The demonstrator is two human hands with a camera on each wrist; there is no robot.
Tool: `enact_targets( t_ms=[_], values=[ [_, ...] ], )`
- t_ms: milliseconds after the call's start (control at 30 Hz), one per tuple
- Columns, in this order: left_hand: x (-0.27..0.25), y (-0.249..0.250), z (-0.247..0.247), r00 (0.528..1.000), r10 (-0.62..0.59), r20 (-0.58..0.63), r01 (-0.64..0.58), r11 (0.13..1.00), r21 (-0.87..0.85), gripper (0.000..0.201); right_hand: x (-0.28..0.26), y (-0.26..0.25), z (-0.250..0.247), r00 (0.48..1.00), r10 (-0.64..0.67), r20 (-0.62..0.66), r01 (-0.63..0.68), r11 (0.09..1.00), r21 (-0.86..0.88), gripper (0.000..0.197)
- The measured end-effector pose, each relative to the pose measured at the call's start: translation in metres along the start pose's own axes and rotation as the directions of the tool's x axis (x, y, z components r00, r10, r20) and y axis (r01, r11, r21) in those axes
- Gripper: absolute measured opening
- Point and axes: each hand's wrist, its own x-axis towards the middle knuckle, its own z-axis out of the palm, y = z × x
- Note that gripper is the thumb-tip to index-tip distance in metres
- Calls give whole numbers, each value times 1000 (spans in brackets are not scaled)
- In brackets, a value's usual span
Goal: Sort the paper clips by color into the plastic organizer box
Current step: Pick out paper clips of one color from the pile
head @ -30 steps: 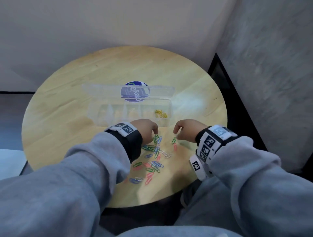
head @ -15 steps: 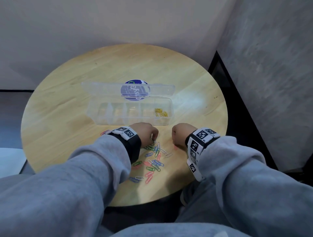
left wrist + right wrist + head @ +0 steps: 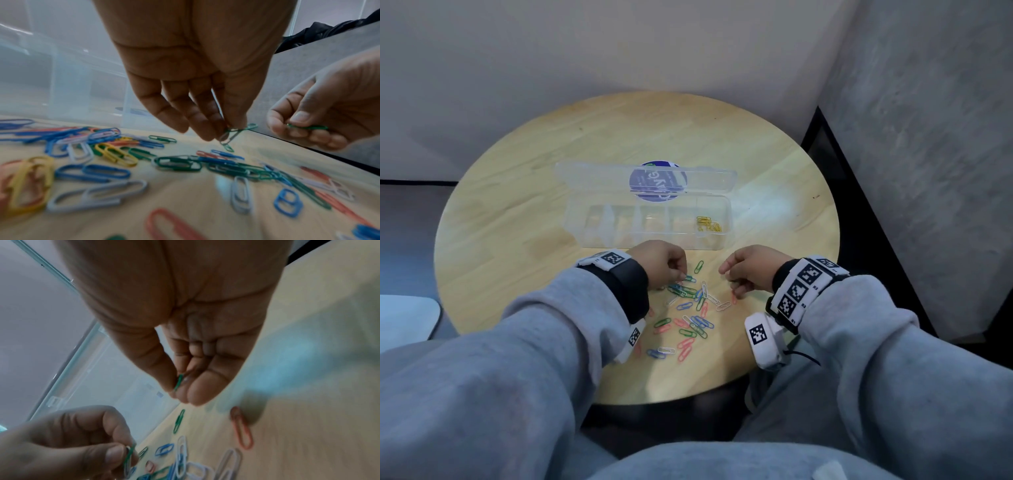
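A clear plastic organizer box (image 3: 647, 224) lies open on the round wooden table (image 3: 517, 205), lid folded back. Yellow clips (image 3: 708, 223) lie in its rightmost compartment. Just in front of the box my left hand (image 3: 681, 275) pinches green paper clips (image 3: 231, 134) over the heap of mixed paper clips (image 3: 690, 315). To the right my right hand (image 3: 726, 272) pinches one green paper clip (image 3: 178, 382) between thumb and forefinger, above the table. A lone green clip (image 3: 699, 266) lies between the two hands.
A blue round sticker (image 3: 657, 181) shows through the box lid. Grey walls close in behind and to the right of the table. A red clip (image 3: 241, 426) lies under my right hand. My knees sit below the near table edge.
My right hand dipped to the table near the right side of the heap, then lifted with a green clip. My left hand stayed at the heap, picking green clips.
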Motion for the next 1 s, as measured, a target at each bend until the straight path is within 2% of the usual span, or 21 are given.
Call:
enact_targets(
  t_ms=[133,233,267,333,433,500,567,700,800,900,1000],
  values=[
    [-7,-2,-3,1000,-23,-13,22,997,-69,7,-1,-3,8,999,18,40,-22,996,84,27],
    [-11,-6,-5,995,-78,-69,68,988,-142,6,-2,-9,13,999,13,36,-14,1000,28,26],
    [-11,-8,-6,991,-110,-78,90,970,-227,8,-2,-12,15,1000,-3,18,4,999,-41,23],
    [-11,-10,-8,984,-176,-36,140,876,-462,18,-1,-18,17,996,-81,-43,66,962,-266,15],
    [-11,-13,-12,971,-222,88,223,711,-667,24,4,-24,19,980,-189,-68,111,791,-602,20],
    [-12,-15,-13,966,-221,131,248,669,-701,22,8,-28,22,977,-209,-37,121,691,-712,27],
    [-13,-17,-14,967,-222,126,249,704,-665,21,11,-30,27,980,-199,-20,112,630,-769,34],
    [-14,-25,-10,971,-232,55,227,831,-508,19,16,-32,32,987,-161,-14,77,546,-834,40],
    [-15,-28,-8,972,-221,76,233,893,-384,10,17,-34,31,990,-143,-7,71,531,-845,26],
    [-16,-25,-9,982,-185,49,191,943,-271,19,18,-32,32,989,-146,-20,58,510,-858,14],
    [-18,-20,-10,989,-150,3,150,989,9,14,19,-27,32,993,-119,-11,45,453,-890,11]
  ],
)
